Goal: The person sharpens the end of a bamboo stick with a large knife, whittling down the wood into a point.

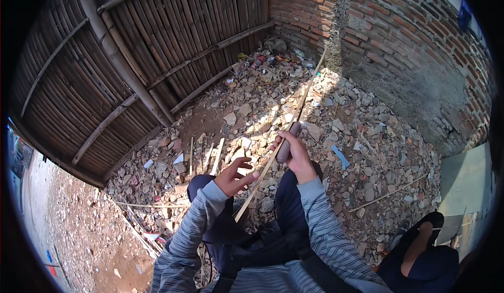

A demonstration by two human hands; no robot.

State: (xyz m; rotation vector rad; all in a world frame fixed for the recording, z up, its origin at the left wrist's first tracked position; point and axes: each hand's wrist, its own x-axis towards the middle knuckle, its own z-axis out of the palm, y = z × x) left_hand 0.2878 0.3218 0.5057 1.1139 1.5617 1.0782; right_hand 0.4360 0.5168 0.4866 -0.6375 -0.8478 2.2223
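Observation:
A long, thin bamboo strip slants from between my knees up toward the brick wall. My right hand is closed round the thick brownish handle of what looks like a knife. Its dark, narrow blade seems to lie along the strip, though the edge is hard to make out. The strip passes right by the fingers of that hand. Lower and to the left, my left hand is open with its fingers apart. Its thumb reaches to the strip's edge, and I cannot tell if they touch.
Rubble covers the ground around me. Short bamboo pieces lie beyond my left hand. A bamboo wall stands at the left, and a brick wall at the back right. Another person's leg shows at the lower right, below a pale board.

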